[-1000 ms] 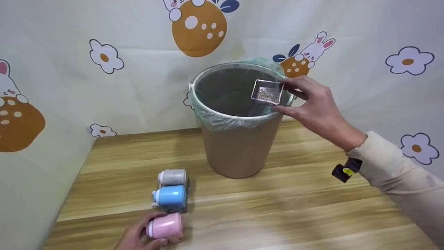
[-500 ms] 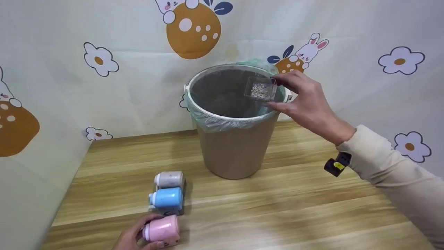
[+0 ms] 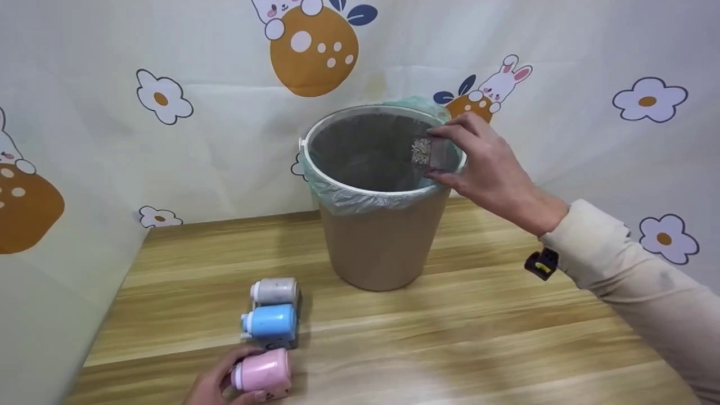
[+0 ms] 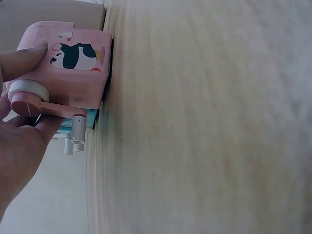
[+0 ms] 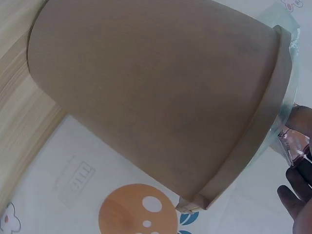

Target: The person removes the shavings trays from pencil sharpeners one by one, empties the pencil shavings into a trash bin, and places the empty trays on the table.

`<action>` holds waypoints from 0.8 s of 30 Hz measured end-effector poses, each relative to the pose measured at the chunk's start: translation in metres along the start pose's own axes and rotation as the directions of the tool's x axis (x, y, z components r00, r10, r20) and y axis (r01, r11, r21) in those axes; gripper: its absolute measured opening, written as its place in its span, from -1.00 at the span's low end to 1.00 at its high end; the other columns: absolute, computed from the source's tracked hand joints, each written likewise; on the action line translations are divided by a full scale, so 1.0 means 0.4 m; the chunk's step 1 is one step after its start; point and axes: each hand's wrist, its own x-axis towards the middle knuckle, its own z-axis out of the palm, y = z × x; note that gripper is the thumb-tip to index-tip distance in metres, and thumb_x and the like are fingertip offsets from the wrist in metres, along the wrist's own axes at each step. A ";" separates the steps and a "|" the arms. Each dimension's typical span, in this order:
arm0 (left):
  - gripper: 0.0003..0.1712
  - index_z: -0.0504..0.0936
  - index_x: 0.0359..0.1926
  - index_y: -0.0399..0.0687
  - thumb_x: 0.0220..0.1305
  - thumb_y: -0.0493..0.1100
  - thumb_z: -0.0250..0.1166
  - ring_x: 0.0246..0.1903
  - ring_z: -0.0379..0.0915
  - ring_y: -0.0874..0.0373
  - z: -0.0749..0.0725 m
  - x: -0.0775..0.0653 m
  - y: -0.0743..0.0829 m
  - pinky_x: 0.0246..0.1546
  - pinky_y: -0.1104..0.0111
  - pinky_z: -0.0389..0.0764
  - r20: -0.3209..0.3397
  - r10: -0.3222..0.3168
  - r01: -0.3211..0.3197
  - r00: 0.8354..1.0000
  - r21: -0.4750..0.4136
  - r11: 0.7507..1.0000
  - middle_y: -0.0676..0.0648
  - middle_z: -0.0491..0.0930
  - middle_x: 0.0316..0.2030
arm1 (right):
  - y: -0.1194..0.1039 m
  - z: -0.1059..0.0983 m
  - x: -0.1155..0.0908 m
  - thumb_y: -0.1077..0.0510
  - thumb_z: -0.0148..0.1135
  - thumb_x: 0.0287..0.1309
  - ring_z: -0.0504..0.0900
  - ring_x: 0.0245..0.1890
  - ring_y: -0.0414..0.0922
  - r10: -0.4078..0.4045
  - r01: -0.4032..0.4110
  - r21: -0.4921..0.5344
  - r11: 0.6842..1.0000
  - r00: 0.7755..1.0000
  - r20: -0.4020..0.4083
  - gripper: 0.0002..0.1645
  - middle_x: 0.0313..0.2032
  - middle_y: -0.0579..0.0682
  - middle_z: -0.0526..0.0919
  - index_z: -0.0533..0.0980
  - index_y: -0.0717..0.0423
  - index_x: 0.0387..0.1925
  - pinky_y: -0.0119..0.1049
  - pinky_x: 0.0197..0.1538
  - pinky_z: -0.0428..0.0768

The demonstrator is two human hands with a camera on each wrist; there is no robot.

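Observation:
My left hand (image 3: 214, 379) grips a pink pencil sharpener (image 3: 264, 368) at the table's front left. In the left wrist view, panda stickers mark its side and its crank handle (image 4: 61, 111) hangs down, with the thumb pressed on the body. Over the bin's mouth, at its right side, my right hand (image 3: 492, 169) pinches a small clear drawer (image 3: 442, 154) between thumb and fingers. The drawer is tipped to the left, and pale shavings (image 3: 421, 151) show at its left end. Below it stands a brown bin (image 3: 377, 242) lined with a thin green bag (image 3: 360, 199).
A blue pencil sharpener (image 3: 275, 320) and a grey one (image 3: 278, 291) stand in a row behind the pink one. Wood-grain table (image 3: 478, 337) extends to the right. Patterned cloth (image 3: 236, 140) hangs close behind the bin.
My right hand has turned the drawer from facing me to tipped left over the bin, and its shavings have shifted. The left hand keeps its grip on the pink pencil sharpener.

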 end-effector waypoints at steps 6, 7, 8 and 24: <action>-0.33 0.40 0.25 -0.28 0.12 -0.44 0.42 -0.07 0.49 0.48 0.003 0.000 -0.003 -0.13 0.53 0.64 -0.015 0.059 -0.059 0.998 -0.010 0.998 0.47 0.49 0.01 | 0.003 0.003 0.008 0.24 0.57 -0.03 0.51 0.06 0.10 -0.109 0.111 -0.103 0.988 0.994 0.027 -0.32 0.01 0.23 0.50 0.53 0.26 0.17 -0.05 0.15 0.67; -0.33 0.40 0.24 -0.29 0.10 -0.46 0.42 -0.07 0.49 0.48 0.003 0.000 -0.005 -0.14 0.54 0.64 -0.021 0.085 -0.085 0.996 -0.010 0.996 0.46 0.49 0.01 | 0.004 0.003 0.010 0.23 0.56 -0.01 0.52 0.05 0.10 -0.130 0.132 -0.116 0.984 0.991 0.026 -0.34 0.00 0.24 0.51 0.53 0.25 0.16 -0.05 0.13 0.67; -0.33 0.41 0.24 -0.28 0.09 -0.47 0.42 -0.07 0.49 0.49 0.004 0.000 -0.006 -0.14 0.55 0.63 -0.026 0.104 -0.104 0.994 -0.011 0.995 0.46 0.50 0.01 | 0.004 0.003 0.012 0.23 0.54 0.01 0.52 0.03 0.11 -0.151 0.153 -0.127 0.980 0.988 0.024 -0.36 0.00 0.24 0.51 0.54 0.24 0.16 -0.05 0.11 0.67; -0.29 0.36 0.26 -0.35 0.11 -0.38 0.45 -0.03 0.47 0.52 -0.006 0.000 -0.005 -0.11 0.52 0.65 0.006 0.030 -0.030 1.000 0.022 0.999 0.48 0.48 0.03 | 0.005 0.013 0.020 0.41 0.46 0.02 0.59 0.05 0.18 -0.395 0.393 -0.210 0.895 0.918 0.035 -0.36 0.05 0.29 0.54 0.56 0.13 0.19 0.05 0.09 0.71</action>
